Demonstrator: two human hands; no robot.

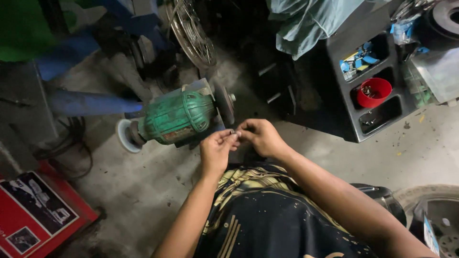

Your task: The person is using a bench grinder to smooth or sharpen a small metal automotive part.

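My left hand (216, 149) and my right hand (260, 137) meet at the fingertips just in front of a green bench grinder (174, 117). Together they pinch a small metal part (233, 133), too small to make out. The grinder lies on the concrete floor with a dark grinding wheel (224, 104) on its right end, close to my fingers, and a pale wheel (125, 135) on its left end. My dark patterned shirt fills the bottom middle of the view.
A black compartment rack (351, 114) at the right holds a red cup (374, 91) and blue bits. A red box (36, 212) lies bottom left. A spoked wheel (191, 33) stands behind the grinder, with blue frame bars (86, 102) at left and a tyre (432, 217) bottom right.
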